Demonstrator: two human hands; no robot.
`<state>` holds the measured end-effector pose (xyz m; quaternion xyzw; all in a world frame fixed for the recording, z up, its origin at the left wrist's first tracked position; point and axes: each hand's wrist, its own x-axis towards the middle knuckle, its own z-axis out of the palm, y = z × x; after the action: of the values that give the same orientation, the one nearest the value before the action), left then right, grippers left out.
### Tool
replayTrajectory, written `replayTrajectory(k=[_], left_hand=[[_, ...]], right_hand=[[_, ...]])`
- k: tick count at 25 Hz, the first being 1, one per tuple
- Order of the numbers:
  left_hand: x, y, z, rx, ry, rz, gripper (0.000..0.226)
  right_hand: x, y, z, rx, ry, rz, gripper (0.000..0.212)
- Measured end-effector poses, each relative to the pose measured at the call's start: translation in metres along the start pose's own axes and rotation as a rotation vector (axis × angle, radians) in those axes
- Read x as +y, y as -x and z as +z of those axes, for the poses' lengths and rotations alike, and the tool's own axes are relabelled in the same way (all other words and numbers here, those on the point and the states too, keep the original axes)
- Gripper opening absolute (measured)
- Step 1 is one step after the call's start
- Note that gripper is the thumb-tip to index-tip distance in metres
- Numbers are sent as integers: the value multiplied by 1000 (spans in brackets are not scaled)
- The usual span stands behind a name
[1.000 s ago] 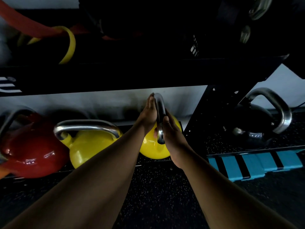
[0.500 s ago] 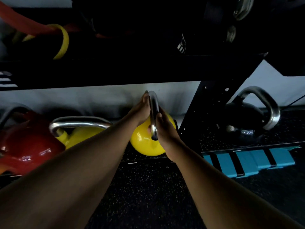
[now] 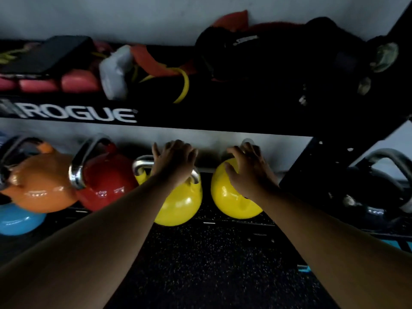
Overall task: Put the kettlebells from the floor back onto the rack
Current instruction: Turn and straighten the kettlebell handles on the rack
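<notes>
Head view, looking down and forward at a black rack (image 3: 223,121) lettered ROGUE. Lower shelf, left to right: an orange kettlebell (image 3: 38,188), a red kettlebell (image 3: 104,186), a left yellow kettlebell (image 3: 178,206) and a right yellow kettlebell (image 3: 231,197). A blue kettlebell (image 3: 15,219) sits low at the far left, partly hidden. A black kettlebell (image 3: 374,192) stands right of the rack upright, on the speckled floor (image 3: 200,264).

Left hand (image 3: 174,161): fingers spread apart, palm down over the chrome handle of the left yellow kettlebell; contact cannot be confirmed, no closed grip.

Right hand (image 3: 249,172): fingers loosely curved on the top of the right yellow kettlebell, resting on the ball, grip not clamped on the handle.

Upper shelf: resistance bands (image 3: 156,63), pink pads and dark gear, blurred.
</notes>
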<state>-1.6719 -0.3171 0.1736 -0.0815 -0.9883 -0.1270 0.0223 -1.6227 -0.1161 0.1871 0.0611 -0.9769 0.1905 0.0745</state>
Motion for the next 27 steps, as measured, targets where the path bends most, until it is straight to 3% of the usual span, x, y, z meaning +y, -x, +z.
replayTrajectory(k=[3, 6, 10, 14, 18, 22, 25, 27], left_hand=[[-56, 11, -3, 65, 151, -211, 47], [-99, 23, 4, 57, 282, -285, 69], [-104, 38, 14, -12, 612, -402, 71], [-93, 34, 17, -55, 768, -399, 78], [-114, -7, 17, -120, 857, -273, 73], [-87, 14, 34, -48, 1016, -335, 78], [-79, 12, 39, -29, 1127, -348, 93], [-88, -3, 40, -70, 1127, -303, 87]], right_hand=[[-42, -11, 30, -68, -40, -9, 50], [-71, -24, 62, -147, -135, 40, 64], [-94, -34, 95, -179, -219, 136, 58], [-104, -34, 102, -86, -335, 219, 45], [-136, -15, 118, 135, -406, 367, 52], [-138, -5, 117, 98, -547, 457, 33], [-131, -20, 118, 19, -850, 502, 35], [-135, -23, 125, 39, -926, 469, 37]])
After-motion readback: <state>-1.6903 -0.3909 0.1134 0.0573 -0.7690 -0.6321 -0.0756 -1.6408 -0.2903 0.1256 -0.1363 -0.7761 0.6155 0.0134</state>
